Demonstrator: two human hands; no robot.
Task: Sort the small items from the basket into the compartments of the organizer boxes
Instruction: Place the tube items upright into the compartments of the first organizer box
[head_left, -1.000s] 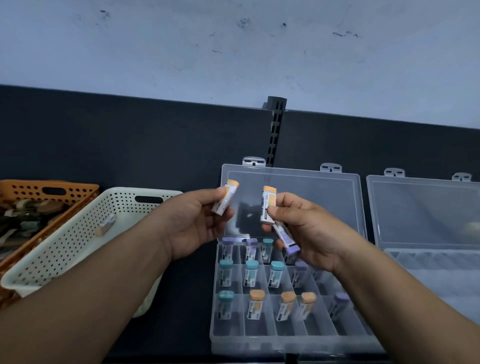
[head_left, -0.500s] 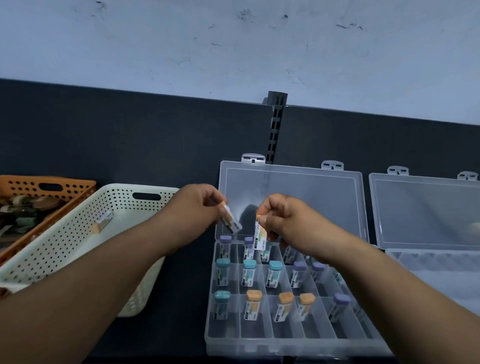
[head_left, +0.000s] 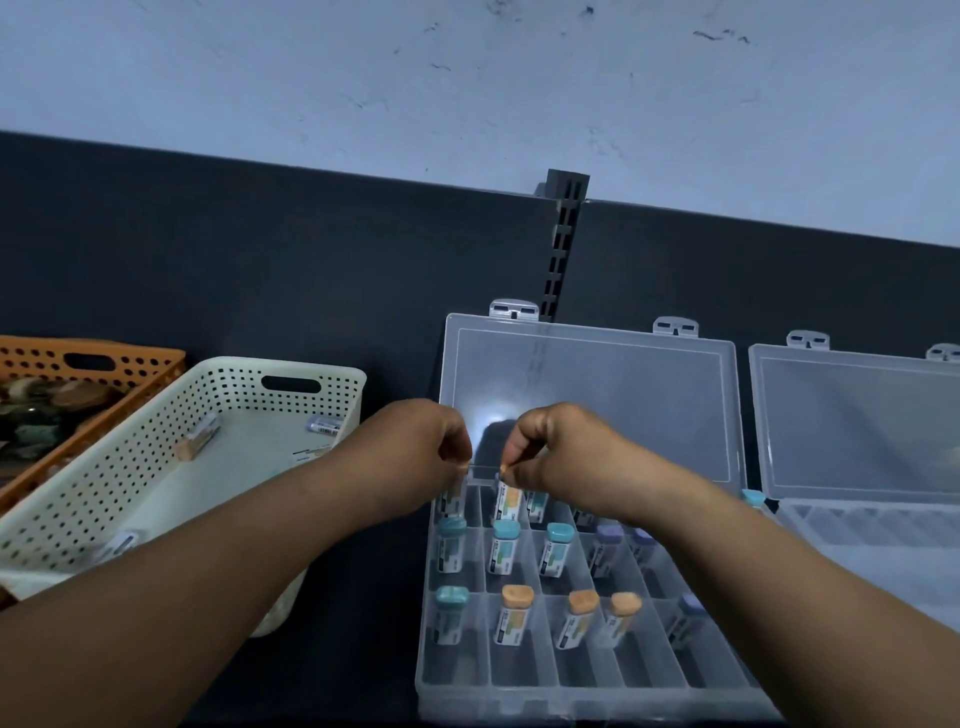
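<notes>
A clear organizer box (head_left: 587, 691) lies open in front of me, with teal-, orange- and purple-capped tubes standing in its compartments. My left hand (head_left: 415, 457) pinches the top of a small tube (head_left: 453, 493) standing in the far-left compartment of the back row. My right hand (head_left: 561, 457) pinches an orange-capped tube (head_left: 508, 500) in the second compartment of that row. The cream basket (head_left: 156, 457) to the left holds several loose tubes (head_left: 200, 436).
An orange basket (head_left: 93, 364) with dark items sits at the far left. A second open clear organizer box (head_left: 857, 525) stands at the right. A teal cap (head_left: 753, 498) shows between the two boxes. A black backboard rises behind.
Both hands have come down from in front of the lid to the back row, and the tubes they hold now stand inside the compartments. The purple tube in my right hand is out of sight.
</notes>
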